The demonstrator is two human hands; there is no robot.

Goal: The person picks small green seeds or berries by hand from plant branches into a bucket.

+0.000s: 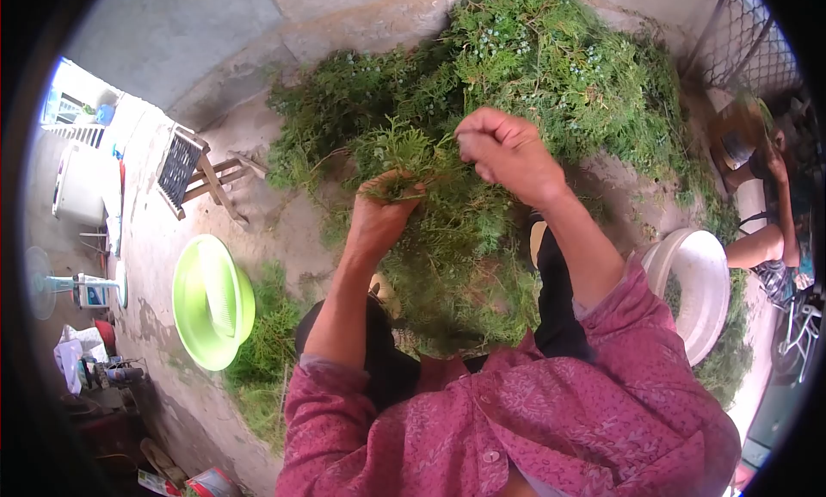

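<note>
My left hand [383, 213] is closed around a leafy conifer sprig [406, 148], which looks like cypress or arborvitae, its green tips rising above the fingers. Just to the right and slightly higher, my right hand [516, 160] is in a pinch with the fingers curled in. Whatever may be between those fingertips is too small to make out. A large heap of cut conifer branches [551, 67], dotted with pale bluish cones, lies on the ground beyond both hands. More loose greenery [473, 273] is spread below them, between my legs.
A lime-green basin [183, 299] holding a piece of the same colour stands at left, with greenery beside it. A small wooden folding stool [206, 174] sits farther back. At right are a white tub [718, 282] and another person's arm [785, 204] and leg. A concrete wall [181, 41] rises behind.
</note>
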